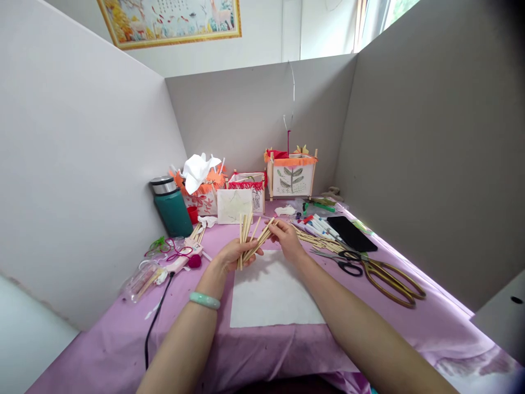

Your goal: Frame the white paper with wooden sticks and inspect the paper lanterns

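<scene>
My left hand (235, 254), with a pale green bangle on its wrist, is closed round a loose bundle of thin wooden sticks (245, 232). The sticks fan out above the thumb. From the right, my right hand (286, 236) pinches the upper ends of a few slanting sticks (264, 232) whose lower ends reach into my left hand. Both hands are over the far part of a white sheet of paper (279, 298) on the purple tablecloth. More wooden sticks (318, 239) lie in a pile just right of my right hand.
Gold-handled scissors (391, 280), black scissors (348, 266), a black phone (353, 234) and markers (324, 227) lie to the right. At left stand a green bottle (172, 208) and a glue gun (186, 258) with a cord. Decorated boxes (292, 178) line the back, before grey partitions.
</scene>
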Demonstrator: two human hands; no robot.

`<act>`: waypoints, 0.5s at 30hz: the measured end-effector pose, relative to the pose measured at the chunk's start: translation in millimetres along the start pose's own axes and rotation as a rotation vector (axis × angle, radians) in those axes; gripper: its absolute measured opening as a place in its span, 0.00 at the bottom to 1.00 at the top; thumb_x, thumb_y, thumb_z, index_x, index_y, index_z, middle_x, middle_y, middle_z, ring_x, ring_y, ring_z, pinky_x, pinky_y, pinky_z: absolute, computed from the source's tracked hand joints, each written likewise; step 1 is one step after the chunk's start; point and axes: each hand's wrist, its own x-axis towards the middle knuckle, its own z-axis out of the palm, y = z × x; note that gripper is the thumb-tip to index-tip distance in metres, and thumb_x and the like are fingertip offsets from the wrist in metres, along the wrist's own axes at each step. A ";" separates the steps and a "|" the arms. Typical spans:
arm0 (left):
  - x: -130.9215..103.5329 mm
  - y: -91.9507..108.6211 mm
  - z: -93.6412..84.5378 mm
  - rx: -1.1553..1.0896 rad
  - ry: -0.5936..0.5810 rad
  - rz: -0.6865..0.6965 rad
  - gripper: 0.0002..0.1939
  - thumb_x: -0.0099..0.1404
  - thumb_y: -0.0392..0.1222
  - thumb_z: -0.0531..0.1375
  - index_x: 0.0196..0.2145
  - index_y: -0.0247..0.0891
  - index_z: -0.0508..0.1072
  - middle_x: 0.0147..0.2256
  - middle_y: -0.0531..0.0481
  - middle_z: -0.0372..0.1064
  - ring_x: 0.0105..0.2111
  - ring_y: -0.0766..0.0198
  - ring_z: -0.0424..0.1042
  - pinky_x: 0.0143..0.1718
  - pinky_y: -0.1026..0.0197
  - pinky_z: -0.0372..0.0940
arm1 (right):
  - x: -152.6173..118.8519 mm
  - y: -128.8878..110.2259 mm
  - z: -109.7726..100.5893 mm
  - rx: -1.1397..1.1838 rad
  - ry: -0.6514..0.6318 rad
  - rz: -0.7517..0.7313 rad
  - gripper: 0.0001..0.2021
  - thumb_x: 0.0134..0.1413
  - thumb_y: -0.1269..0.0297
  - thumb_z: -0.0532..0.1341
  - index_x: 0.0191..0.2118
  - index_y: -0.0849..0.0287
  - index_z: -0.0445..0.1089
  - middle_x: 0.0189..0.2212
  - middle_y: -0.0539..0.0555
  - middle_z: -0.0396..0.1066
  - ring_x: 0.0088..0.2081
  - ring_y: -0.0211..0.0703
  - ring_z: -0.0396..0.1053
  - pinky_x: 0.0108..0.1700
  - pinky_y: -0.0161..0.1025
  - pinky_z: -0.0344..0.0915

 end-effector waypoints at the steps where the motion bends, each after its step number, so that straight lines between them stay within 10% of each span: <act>1: -0.2 -0.2 -0.4 0.008 -0.002 -0.001 0.18 0.52 0.47 0.67 0.35 0.33 0.70 0.26 0.48 0.71 0.15 0.73 0.62 0.12 0.69 0.51 | 0.5 1.3 -0.3 -0.003 -0.004 -0.002 0.15 0.45 0.55 0.61 0.37 0.60 0.71 0.26 0.49 0.66 0.25 0.34 0.62 0.26 0.32 0.57; 10: 1.9 -7.0 0.4 0.159 0.069 0.061 0.16 0.51 0.47 0.67 0.32 0.33 0.71 0.27 0.51 0.69 0.16 0.75 0.59 0.15 0.69 0.49 | -2.4 -2.7 -1.4 -0.532 0.378 -0.403 0.15 0.51 0.55 0.60 0.42 0.59 0.68 0.41 0.58 0.67 0.36 0.42 0.64 0.37 0.39 0.63; 15: 10.0 -9.8 7.3 0.219 0.212 0.128 0.10 0.54 0.45 0.64 0.28 0.35 0.71 0.16 0.58 0.58 0.15 0.72 0.55 0.16 0.68 0.47 | -20.7 -6.8 15.1 -0.726 0.114 -0.471 0.13 0.56 0.53 0.58 0.29 0.57 0.68 0.27 0.52 0.67 0.29 0.39 0.63 0.36 0.37 0.60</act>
